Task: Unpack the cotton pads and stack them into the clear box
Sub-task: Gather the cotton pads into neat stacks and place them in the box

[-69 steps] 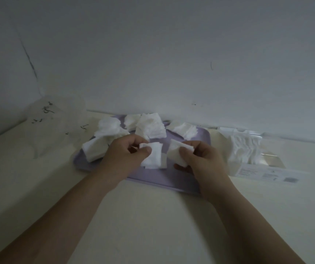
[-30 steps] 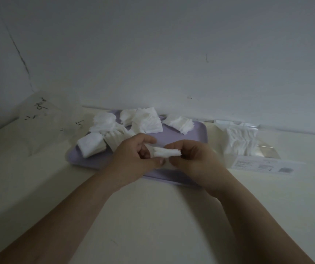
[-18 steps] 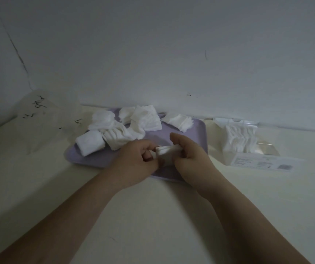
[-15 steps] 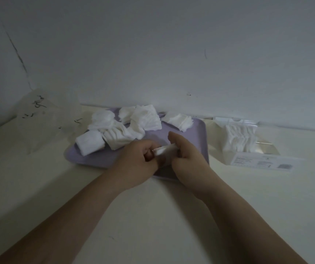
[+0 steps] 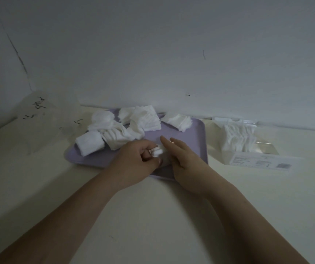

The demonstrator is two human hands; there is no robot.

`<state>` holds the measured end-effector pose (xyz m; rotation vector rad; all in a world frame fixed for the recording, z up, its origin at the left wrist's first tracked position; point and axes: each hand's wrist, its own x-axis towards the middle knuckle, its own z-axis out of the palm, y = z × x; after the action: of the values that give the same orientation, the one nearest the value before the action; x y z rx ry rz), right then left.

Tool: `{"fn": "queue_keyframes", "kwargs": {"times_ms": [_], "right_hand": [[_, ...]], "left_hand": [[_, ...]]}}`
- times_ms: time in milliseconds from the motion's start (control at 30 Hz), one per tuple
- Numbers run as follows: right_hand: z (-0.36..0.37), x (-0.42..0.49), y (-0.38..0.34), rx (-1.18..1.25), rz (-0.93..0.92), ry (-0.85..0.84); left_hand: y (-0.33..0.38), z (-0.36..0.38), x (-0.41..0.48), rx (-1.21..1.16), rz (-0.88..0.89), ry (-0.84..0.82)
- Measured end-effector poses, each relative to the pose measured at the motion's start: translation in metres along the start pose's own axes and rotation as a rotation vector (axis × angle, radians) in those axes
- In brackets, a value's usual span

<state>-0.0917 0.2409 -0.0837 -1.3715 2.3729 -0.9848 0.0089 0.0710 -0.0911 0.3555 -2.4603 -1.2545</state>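
Right hand (image 5: 183, 159) now flat beside pads (image 5: 157, 150)

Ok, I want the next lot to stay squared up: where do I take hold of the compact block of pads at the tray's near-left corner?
Likely from above, thumb and fingers across the long sides of the compact block, squeezing lightly. It lies as a tight oblong on the purple tray, its top and left end free, while loose pads crowd its right end.
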Motion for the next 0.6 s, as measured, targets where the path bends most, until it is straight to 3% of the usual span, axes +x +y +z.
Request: {"fn": "queue_keyframes", "kwargs": {"times_ms": [167, 267, 433, 600], "right_hand": [[-0.004, -0.001, -0.004, 0.110, 0.038, 0.147], [-0.012, -0.002, -0.004, 0.317, 0.141, 0.279], [-0.009, 0.000, -0.009, 0.825, 0.272, 0.266], [-0.007, 0.000, -0.007, 0.879, 0.281, 0.203]], "left_hand": [[0.000, 0.001, 0.000, 0.003, 0.041, 0.004], [0.002, -0.002, 0.000, -0.149, 0.017, 0.036], [0.011, 0.001, 0.001, -0.144, 0.071, 0.193], [0.012, -0.004, 0.001, 0.068, 0.211, 0.309]]}}
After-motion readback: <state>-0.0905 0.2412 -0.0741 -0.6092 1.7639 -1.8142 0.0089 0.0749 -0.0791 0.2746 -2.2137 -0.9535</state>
